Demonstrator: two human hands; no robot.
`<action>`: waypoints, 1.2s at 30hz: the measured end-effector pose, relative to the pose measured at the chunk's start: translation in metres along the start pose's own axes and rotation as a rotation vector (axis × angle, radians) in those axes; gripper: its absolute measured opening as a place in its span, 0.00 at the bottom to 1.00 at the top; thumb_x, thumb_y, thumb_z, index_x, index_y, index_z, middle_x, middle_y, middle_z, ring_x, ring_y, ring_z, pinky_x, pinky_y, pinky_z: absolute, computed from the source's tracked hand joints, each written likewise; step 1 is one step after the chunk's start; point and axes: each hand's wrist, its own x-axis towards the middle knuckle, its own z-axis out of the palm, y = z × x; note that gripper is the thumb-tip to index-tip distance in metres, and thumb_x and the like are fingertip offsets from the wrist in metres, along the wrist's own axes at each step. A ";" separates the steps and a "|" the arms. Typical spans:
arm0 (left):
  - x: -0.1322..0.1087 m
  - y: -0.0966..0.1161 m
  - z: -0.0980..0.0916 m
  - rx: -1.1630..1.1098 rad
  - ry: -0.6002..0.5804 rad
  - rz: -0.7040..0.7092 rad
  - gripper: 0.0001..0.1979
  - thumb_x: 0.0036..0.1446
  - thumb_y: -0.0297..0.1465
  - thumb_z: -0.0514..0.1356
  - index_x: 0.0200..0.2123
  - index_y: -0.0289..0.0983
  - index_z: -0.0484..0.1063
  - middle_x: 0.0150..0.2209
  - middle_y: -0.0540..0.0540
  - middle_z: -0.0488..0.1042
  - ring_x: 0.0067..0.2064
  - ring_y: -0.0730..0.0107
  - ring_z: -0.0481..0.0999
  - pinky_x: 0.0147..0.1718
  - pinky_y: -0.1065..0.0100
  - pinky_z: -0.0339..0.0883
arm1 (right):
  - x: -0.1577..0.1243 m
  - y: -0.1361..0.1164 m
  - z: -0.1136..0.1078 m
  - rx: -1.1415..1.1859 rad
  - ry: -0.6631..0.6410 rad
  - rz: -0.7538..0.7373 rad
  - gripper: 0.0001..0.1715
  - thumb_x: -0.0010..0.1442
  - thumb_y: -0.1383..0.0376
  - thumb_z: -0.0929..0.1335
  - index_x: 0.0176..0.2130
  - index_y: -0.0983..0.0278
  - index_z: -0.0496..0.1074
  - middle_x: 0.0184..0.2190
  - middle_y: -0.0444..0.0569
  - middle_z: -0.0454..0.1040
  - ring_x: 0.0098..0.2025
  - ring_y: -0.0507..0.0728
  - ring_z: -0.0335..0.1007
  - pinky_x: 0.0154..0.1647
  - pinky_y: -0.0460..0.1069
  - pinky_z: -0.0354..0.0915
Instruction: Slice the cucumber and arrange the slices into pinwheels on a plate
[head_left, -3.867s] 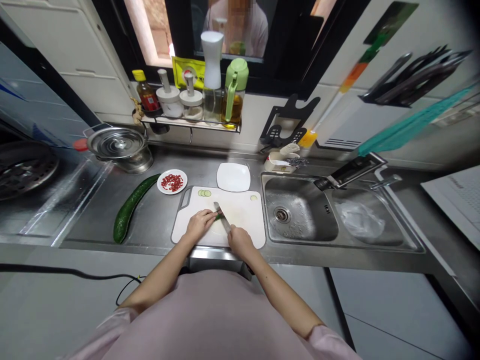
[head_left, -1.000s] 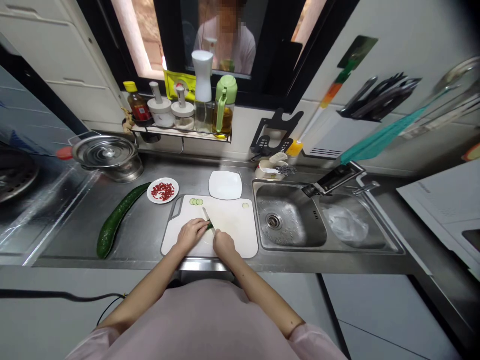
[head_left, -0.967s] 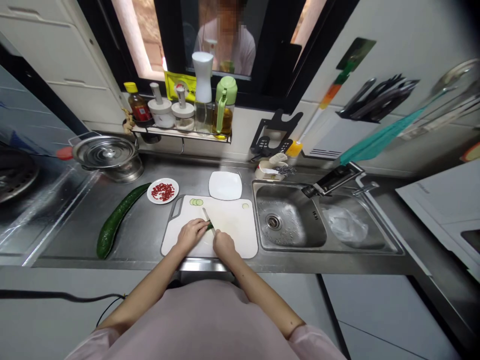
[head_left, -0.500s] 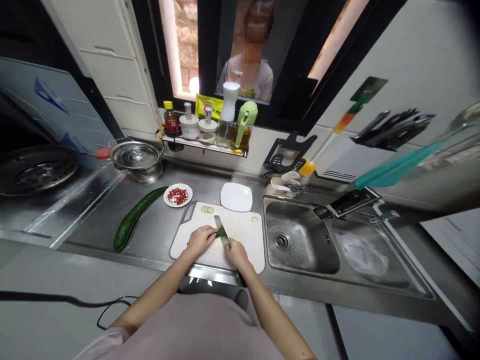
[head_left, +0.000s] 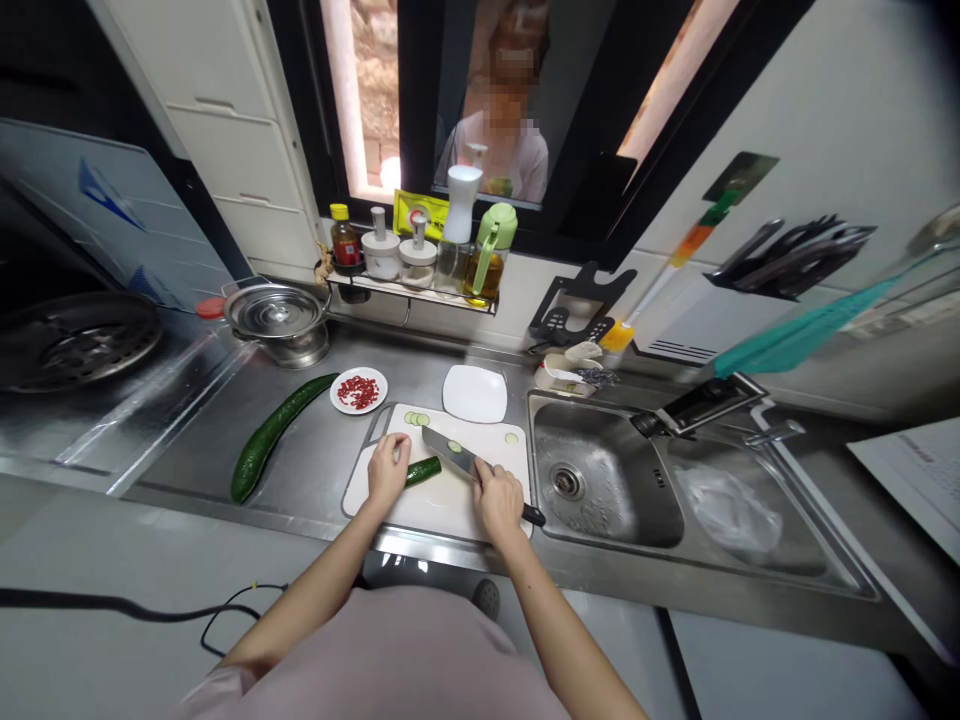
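Note:
My right hand (head_left: pixel 498 498) is wrapped round the black handle of a knife (head_left: pixel 459 455), whose blade points up and left over the white cutting board (head_left: pixel 450 515). A cucumber slice (head_left: pixel 454 447) clings to the blade. My left hand (head_left: pixel 390 468) is beside the left end of a short cucumber piece (head_left: pixel 423 471), fingers bent together near the thumb; what they hold, if anything, is too small to make out. Overlapping cucumber slices (head_left: pixel 416 419) lie at the board's top left, and a single slice (head_left: pixel 511 438) at its top right.
A whole cucumber (head_left: pixel 274 435) lies left of the board. Behind are a plate of red pieces (head_left: pixel 358 391) and a white square plate (head_left: pixel 475 394). The sink (head_left: pixel 600 470) borders the board's right side. A seasoning rack (head_left: pixel 412 285) and a steel pot (head_left: pixel 296 340) stand at the back.
The knife has lifted off the cucumber piece and turned, its handle now further right. My left hand has risen slightly up and left from the cut end. One more slice shows on the blade.

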 end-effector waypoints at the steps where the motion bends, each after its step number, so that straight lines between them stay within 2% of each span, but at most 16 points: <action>1: 0.004 0.004 -0.002 -0.008 0.022 0.004 0.14 0.63 0.37 0.51 0.43 0.39 0.74 0.43 0.44 0.76 0.46 0.63 0.74 0.47 0.63 0.67 | 0.000 0.001 0.000 -0.007 0.008 -0.009 0.27 0.62 0.64 0.65 0.60 0.56 0.64 0.43 0.52 0.72 0.46 0.58 0.65 0.45 0.50 0.53; 3: 0.011 0.015 -0.006 -0.012 -0.021 0.094 0.14 0.62 0.37 0.52 0.45 0.40 0.73 0.46 0.44 0.75 0.49 0.63 0.72 0.50 0.63 0.65 | -0.001 0.001 0.000 -0.024 0.029 -0.039 0.29 0.61 0.64 0.66 0.61 0.56 0.63 0.43 0.52 0.71 0.46 0.58 0.64 0.45 0.50 0.52; 7: 0.021 0.038 -0.010 0.075 -0.273 0.276 0.15 0.59 0.39 0.57 0.46 0.41 0.75 0.49 0.44 0.74 0.53 0.60 0.69 0.57 0.57 0.57 | -0.005 0.001 -0.004 -0.040 0.070 -0.119 0.31 0.60 0.64 0.67 0.61 0.55 0.62 0.43 0.53 0.70 0.45 0.59 0.63 0.45 0.51 0.51; 10: 0.022 0.050 -0.009 0.152 -0.397 0.273 0.15 0.59 0.41 0.58 0.45 0.42 0.76 0.49 0.44 0.75 0.54 0.58 0.68 0.61 0.51 0.49 | -0.008 0.002 -0.006 -0.041 0.085 -0.147 0.30 0.60 0.64 0.67 0.61 0.55 0.63 0.43 0.53 0.70 0.45 0.59 0.62 0.45 0.51 0.51; 13: 0.018 0.053 -0.006 0.150 -0.445 0.255 0.14 0.59 0.41 0.57 0.43 0.42 0.77 0.47 0.45 0.76 0.52 0.58 0.70 0.60 0.51 0.49 | -0.012 0.005 -0.007 -0.051 0.077 -0.142 0.29 0.60 0.64 0.67 0.61 0.55 0.63 0.42 0.52 0.71 0.45 0.59 0.62 0.45 0.51 0.51; 17: 0.010 0.053 0.000 0.101 -0.452 0.259 0.11 0.57 0.38 0.60 0.41 0.42 0.78 0.44 0.46 0.77 0.49 0.60 0.71 0.58 0.54 0.52 | -0.016 0.011 -0.004 -0.057 0.045 -0.136 0.29 0.60 0.64 0.67 0.60 0.55 0.64 0.42 0.52 0.71 0.45 0.59 0.63 0.45 0.51 0.51; 20: 0.009 0.051 0.008 0.044 -0.436 0.232 0.08 0.55 0.35 0.61 0.36 0.41 0.78 0.39 0.47 0.77 0.45 0.63 0.73 0.51 0.61 0.60 | -0.017 0.015 0.000 -0.059 0.035 -0.114 0.29 0.60 0.65 0.67 0.60 0.55 0.65 0.41 0.51 0.71 0.44 0.58 0.63 0.44 0.50 0.52; 22: 0.014 0.047 0.015 -0.006 -0.404 0.166 0.06 0.55 0.33 0.61 0.35 0.40 0.77 0.36 0.48 0.77 0.41 0.66 0.73 0.45 0.66 0.63 | -0.017 0.018 0.002 -0.061 0.030 -0.083 0.29 0.60 0.65 0.67 0.60 0.55 0.65 0.41 0.51 0.71 0.44 0.58 0.64 0.44 0.50 0.52; 25: 0.033 0.034 0.025 -0.066 -0.321 -0.036 0.07 0.55 0.30 0.59 0.36 0.39 0.77 0.32 0.49 0.78 0.34 0.70 0.74 0.37 0.70 0.64 | -0.017 0.026 0.005 -0.057 0.019 -0.030 0.29 0.59 0.66 0.67 0.60 0.56 0.66 0.40 0.50 0.72 0.43 0.58 0.65 0.44 0.50 0.53; 28: 0.060 0.019 0.034 -0.045 -0.254 -0.195 0.08 0.55 0.27 0.59 0.37 0.39 0.77 0.34 0.49 0.78 0.34 0.71 0.74 0.36 0.71 0.64 | -0.017 0.035 0.008 -0.050 0.005 0.010 0.29 0.59 0.67 0.66 0.59 0.57 0.66 0.40 0.50 0.72 0.44 0.58 0.66 0.44 0.49 0.54; 32: 0.087 0.006 0.044 0.057 -0.258 -0.248 0.09 0.53 0.25 0.60 0.37 0.38 0.77 0.34 0.47 0.79 0.36 0.69 0.75 0.36 0.71 0.63 | -0.018 0.045 0.012 -0.032 -0.008 0.039 0.29 0.59 0.67 0.66 0.59 0.57 0.67 0.39 0.50 0.72 0.43 0.57 0.67 0.44 0.49 0.55; 36: 0.097 0.002 0.053 0.152 -0.289 -0.263 0.10 0.53 0.26 0.59 0.38 0.39 0.77 0.33 0.48 0.79 0.37 0.69 0.75 0.37 0.70 0.63 | -0.017 0.050 0.017 -0.005 -0.005 0.055 0.28 0.59 0.66 0.66 0.59 0.57 0.67 0.39 0.50 0.72 0.44 0.57 0.66 0.45 0.49 0.55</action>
